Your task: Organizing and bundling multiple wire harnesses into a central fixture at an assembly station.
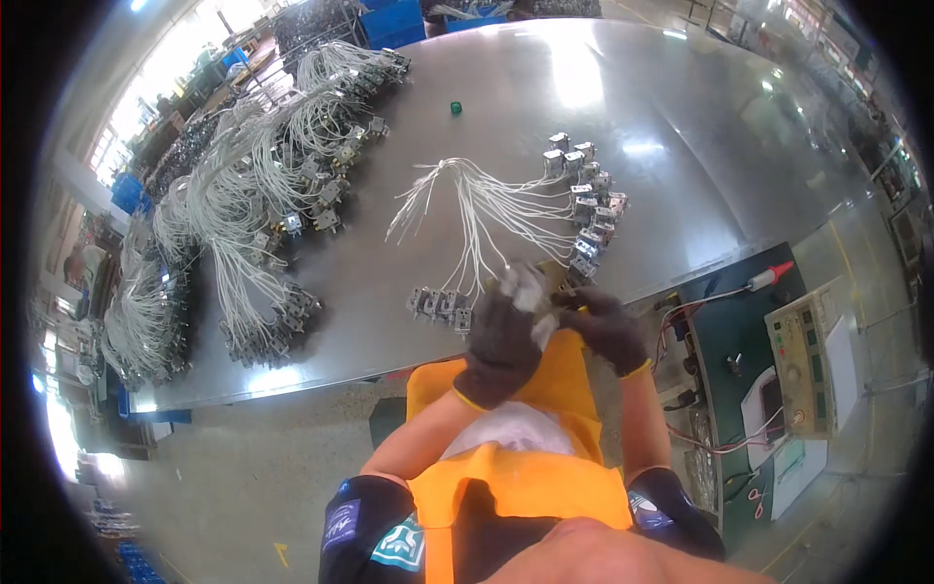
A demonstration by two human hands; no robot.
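My left hand [505,336], in a dark work glove with a yellow cuff, is closed around a crumpled white cloth [530,292] at the table's near edge. Close beside it on the right, my right hand [605,329] in a matching glove has its fingers bent in toward the cloth; what they pinch, if anything, is too small to make out. Just beyond both hands lies a fanned bundle of white wires [477,204]. Small metal switch-like parts [593,214] on the wire ends form a curved row at right, and several more metal parts [440,306] sit left of my left hand.
Large heaps of similar wired parts [292,165] cover the table's left side. A small green cap [455,108] stands farther back on the metal table [506,78]. At right, a green bench [730,341] carries a test instrument [803,365], a red-tipped probe [772,276] and red scissors [757,501].
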